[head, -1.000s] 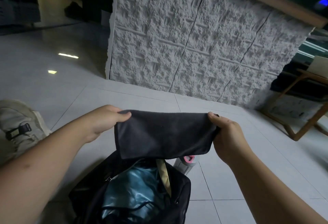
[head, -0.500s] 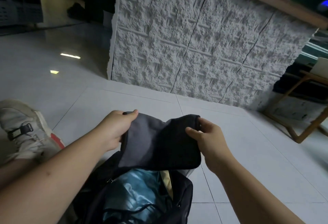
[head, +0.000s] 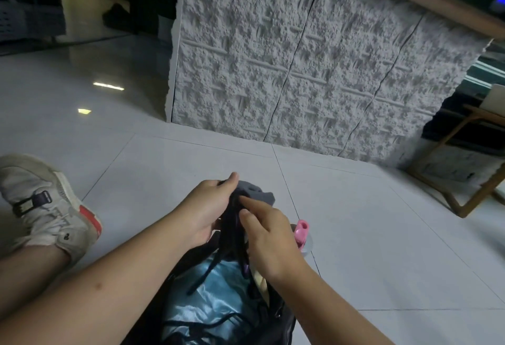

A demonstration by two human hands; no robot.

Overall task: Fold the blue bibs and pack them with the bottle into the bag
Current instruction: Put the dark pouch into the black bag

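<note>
The bib (head: pixel 247 208), dark and bunched into a narrow fold, hangs between the two hands just above the open bag (head: pixel 218 298). The left hand (head: pixel 203 213) grips its upper edge, thumb over the top and fingers curled round the cloth. The right hand (head: pixel 269 238) presses against the fold from the other side with nearly straight fingers; whether its thumb pinches the cloth is hidden. The bottle (head: pixel 302 234), pink-capped, lies on the floor (head: pixel 369 235) just beside the bag, partly behind the right hand. A shoe (head: pixel 46 208) rests well to the left.

The step looks like finishing the fold. Next, the bundle needs lowering into the bag's mouth without it springing open, clear of the loose cords there.
</note>
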